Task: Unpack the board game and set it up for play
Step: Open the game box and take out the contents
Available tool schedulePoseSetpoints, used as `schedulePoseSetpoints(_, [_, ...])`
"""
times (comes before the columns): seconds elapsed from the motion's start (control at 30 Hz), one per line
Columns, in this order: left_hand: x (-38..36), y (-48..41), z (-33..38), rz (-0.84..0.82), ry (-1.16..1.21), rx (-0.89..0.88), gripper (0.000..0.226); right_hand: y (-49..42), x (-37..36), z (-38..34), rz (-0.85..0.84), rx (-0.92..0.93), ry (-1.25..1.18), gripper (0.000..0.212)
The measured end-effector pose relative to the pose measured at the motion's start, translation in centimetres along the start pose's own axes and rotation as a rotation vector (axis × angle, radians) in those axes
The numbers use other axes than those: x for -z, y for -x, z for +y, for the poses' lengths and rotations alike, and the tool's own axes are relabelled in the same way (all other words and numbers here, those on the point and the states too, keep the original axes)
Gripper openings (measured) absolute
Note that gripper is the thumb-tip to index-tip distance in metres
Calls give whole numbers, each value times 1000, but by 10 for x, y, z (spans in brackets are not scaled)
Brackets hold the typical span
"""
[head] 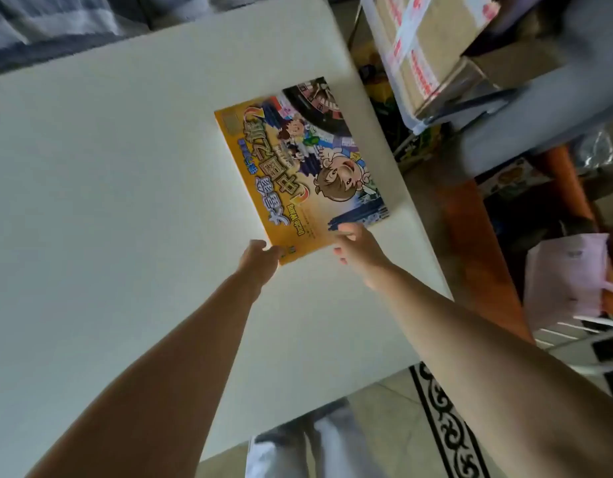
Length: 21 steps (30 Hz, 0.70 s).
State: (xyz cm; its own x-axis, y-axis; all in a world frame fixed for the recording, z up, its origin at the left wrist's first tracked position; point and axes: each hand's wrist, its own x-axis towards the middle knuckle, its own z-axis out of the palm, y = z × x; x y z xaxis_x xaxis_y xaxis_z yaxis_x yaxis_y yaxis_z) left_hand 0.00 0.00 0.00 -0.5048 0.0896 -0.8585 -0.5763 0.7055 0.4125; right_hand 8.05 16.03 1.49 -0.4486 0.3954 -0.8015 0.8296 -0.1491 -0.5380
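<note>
"大富翁 中国之旅" on game box

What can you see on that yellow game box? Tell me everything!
The game box is flat, rectangular and looks like printed cardboard, mostly yellow-orange. Its lid shows a brown-haired cartoon child, smaller figures, a dark roulette-like wheel and big Chinese letters. It is closed and lies flat, turned askew, on the white table near the table's right edge. The left hand touches its near corner; the right hand holds its near edge, thumb on top.
</note>
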Motion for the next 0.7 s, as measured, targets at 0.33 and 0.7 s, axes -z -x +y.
schedulePoseSetpoints(0.33, [-24, -57, 12, 51, 293, 113, 39, -63, 9, 33, 15, -347, -673, 40])
schedulePoseSetpoints(0.7, [-5, -41, 15, 40, 440, 43, 34, -55, 4, 27, 77, -353, -796, 34])
